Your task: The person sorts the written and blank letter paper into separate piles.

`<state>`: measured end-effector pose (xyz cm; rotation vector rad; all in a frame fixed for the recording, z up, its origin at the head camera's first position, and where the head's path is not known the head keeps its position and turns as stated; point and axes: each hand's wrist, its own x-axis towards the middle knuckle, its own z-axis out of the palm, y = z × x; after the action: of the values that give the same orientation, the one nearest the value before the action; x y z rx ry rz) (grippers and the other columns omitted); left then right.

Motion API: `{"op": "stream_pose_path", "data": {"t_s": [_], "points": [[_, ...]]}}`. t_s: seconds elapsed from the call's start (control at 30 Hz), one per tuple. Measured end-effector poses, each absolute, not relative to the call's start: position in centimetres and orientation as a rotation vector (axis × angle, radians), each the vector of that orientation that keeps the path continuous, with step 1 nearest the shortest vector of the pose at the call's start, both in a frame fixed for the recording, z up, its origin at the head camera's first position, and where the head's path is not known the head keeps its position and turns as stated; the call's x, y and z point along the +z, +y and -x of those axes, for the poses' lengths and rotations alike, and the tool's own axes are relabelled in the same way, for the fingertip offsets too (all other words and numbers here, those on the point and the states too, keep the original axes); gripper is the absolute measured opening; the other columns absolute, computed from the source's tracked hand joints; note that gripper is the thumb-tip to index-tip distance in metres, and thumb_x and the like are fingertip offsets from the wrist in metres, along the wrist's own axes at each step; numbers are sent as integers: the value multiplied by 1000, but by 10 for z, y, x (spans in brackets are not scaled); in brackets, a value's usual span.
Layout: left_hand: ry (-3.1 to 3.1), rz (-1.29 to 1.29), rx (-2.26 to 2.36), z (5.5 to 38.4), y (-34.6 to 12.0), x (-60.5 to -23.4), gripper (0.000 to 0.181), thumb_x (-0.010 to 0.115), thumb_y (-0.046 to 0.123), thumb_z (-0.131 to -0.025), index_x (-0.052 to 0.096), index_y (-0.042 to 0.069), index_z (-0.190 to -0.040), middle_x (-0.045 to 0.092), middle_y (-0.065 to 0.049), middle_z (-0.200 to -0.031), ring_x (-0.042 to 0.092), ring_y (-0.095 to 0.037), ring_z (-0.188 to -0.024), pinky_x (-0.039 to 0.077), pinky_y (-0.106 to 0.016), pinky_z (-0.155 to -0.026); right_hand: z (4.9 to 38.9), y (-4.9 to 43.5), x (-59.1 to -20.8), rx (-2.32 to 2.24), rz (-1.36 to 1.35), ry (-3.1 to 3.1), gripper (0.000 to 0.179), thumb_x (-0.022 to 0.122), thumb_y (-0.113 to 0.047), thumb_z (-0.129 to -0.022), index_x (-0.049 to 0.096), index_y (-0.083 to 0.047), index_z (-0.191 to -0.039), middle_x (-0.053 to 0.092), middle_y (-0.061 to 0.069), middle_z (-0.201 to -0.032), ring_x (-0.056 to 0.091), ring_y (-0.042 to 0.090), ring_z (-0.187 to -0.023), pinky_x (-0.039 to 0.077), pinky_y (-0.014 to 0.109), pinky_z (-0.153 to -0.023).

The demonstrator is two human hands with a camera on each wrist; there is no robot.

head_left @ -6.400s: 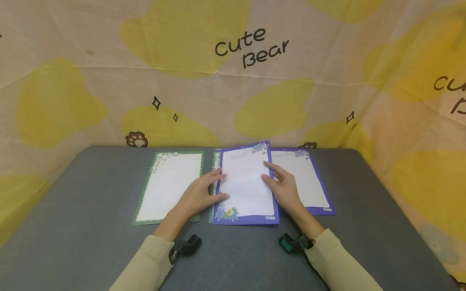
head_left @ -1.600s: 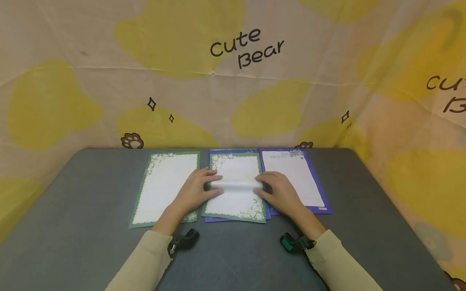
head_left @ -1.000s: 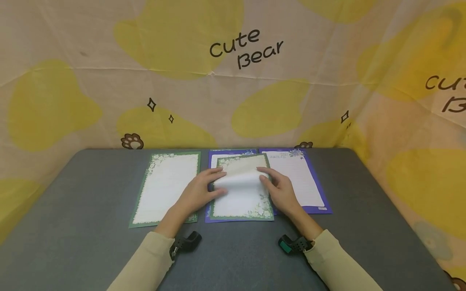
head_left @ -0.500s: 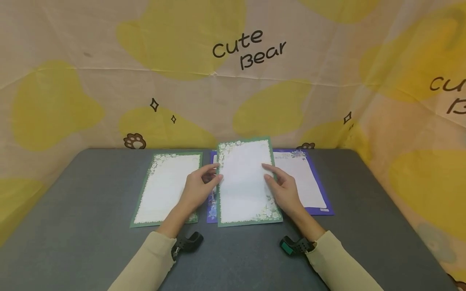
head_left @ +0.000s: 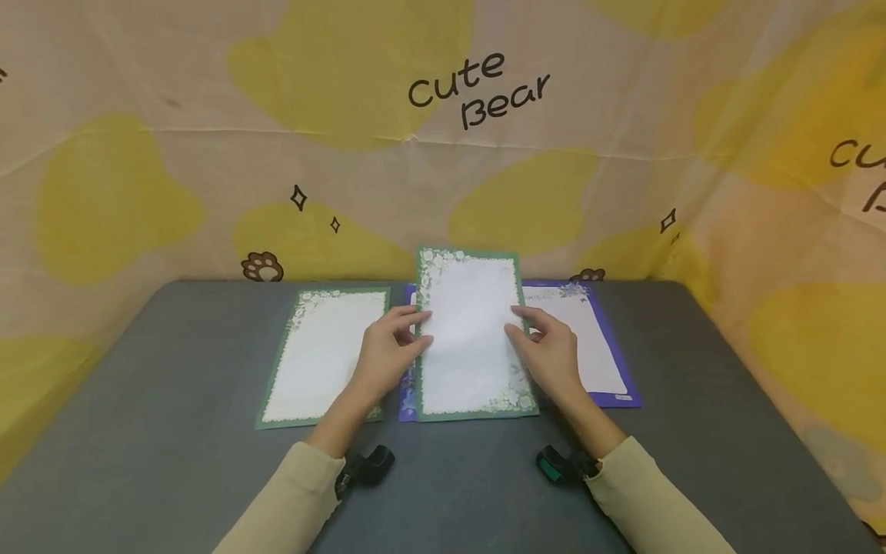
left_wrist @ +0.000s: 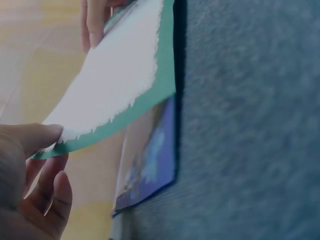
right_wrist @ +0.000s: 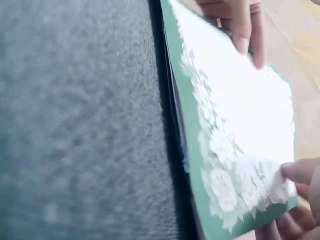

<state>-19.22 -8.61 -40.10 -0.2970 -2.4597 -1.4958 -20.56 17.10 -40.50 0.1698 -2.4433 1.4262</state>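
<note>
A green-bordered sheet of letter paper (head_left: 471, 331) with white flowers is tilted up in the middle, its near edge low at the tabletop. My left hand (head_left: 384, 350) pinches its left edge between thumb and fingers. On the opposite edge, my right hand (head_left: 554, 354) pinches it the same way. In the left wrist view the lifted letter paper (left_wrist: 120, 75) bows slightly between both hands. Beneath it a purple floral sheet (head_left: 408, 396) pokes out on the left; the rest of that pile is hidden. The right wrist view shows flowers near the sheet's corner (right_wrist: 225, 190).
Another green-bordered sheet (head_left: 318, 362) lies flat on the left, partly behind my left hand. To the right lies a purple-bordered sheet (head_left: 602, 346), partly covered. The grey table (head_left: 173, 431) meets a yellow-patterned cloth (head_left: 388, 208) at its back edge.
Earlier my hands held a purple sheet over the middle pile. A green-bordered sheet then lay there, bent across its middle; now my hands have raised its far end and it looks straighter.
</note>
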Motion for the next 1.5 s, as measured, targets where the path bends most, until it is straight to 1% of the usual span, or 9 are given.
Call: {"op": "stream_pose_path", "data": {"t_s": [0.17, 0.33, 0.57, 0.83, 0.93, 1.0, 1.07, 1.17, 1.5], "points": [[-2458, 339, -1444, 189, -94, -388, 38, 76, 5, -89, 71, 6, -126, 63, -12, -137, 61, -18, -80, 51, -18, -66, 206, 161, -396, 1420, -105, -2451, 32, 77, -17, -89, 75, -8, -119, 78, 13, -109, 63, 11, -59, 46, 20, -51], [-2483, 338, -1370, 188, -107, -372, 40, 75, 6, -89, 69, 7, -129, 61, -14, -140, 63, -21, -84, 55, -27, -77, 207, 151, -383, 1512, -185, -2460, 35, 75, -14, -90, 72, -9, -125, 74, 14, -121, 62, 8, -57, 43, 20, -46], [-2553, 252, -1297, 194, -142, -358, 44, 75, 8, -91, 67, 11, -133, 61, -10, -141, 66, -24, -89, 54, -26, -76, 210, 128, -363, 1626, -298, -2543, 41, 71, -13, -93, 67, -13, -134, 66, 13, -137, 33, 6, -41, 31, 20, -41], [-2717, 221, -1173, 192, -188, -344, 45, 72, 11, -93, 64, 13, -138, 60, -11, -144, 66, -25, -94, 54, -32, -76, 214, 91, -352, 1716, -427, -2611, 47, 71, -11, -93, 62, -15, -139, 60, 12, -144, 46, 11, -46, 41, 22, -49], [-2766, 210, -1159, 189, -204, -339, 46, 71, 11, -94, 63, 14, -139, 60, -11, -143, 65, -27, -96, 54, -33, -76, 216, 80, -351, 1766, -451, -2645, 49, 71, -12, -93, 61, -17, -141, 59, 10, -146, 63, 12, -60, 53, 24, -57], [-2799, 204, -1150, 187, -213, -337, 47, 71, 12, -95, 62, 14, -140, 60, -11, -143, 64, -27, -97, 53, -33, -75, 217, 73, -351, 1812, -461, -2669, 50, 71, -11, -94, 60, -17, -142, 57, 10, -148, 73, 16, -81, 59, 28, -63], [-2831, 200, -1141, 185, -221, -335, 47, 71, 14, -95, 61, 14, -141, 59, -12, -143, 63, -27, -98, 52, -32, -75, 218, 66, -351, 1862, -470, -2681, 50, 70, -10, -94, 59, -16, -142, 56, 9, -149, 74, 23, -103, 62, 32, -67], [-2859, 187, -1123, 183, -232, -334, 47, 71, 16, -95, 61, 13, -141, 62, -15, -137, 61, -27, -96, 51, -31, -73, 219, 52, -352, 1921, -495, -2689, 50, 69, -8, -94, 59, -14, -142, 54, 11, -150, 71, 28, -112, 63, 34, -67], [-2941, 74, -1012, 183, -260, -347, 46, 71, 15, -93, 63, 6, -137, 64, -16, -100, 49, -22, -75, 42, -30, -60, 214, 14, -370, 1905, -527, -2826, 50, 69, -8, -94, 59, -15, -142, 56, 17, -146, 66, 20, -63, 64, 38, -68]]}}
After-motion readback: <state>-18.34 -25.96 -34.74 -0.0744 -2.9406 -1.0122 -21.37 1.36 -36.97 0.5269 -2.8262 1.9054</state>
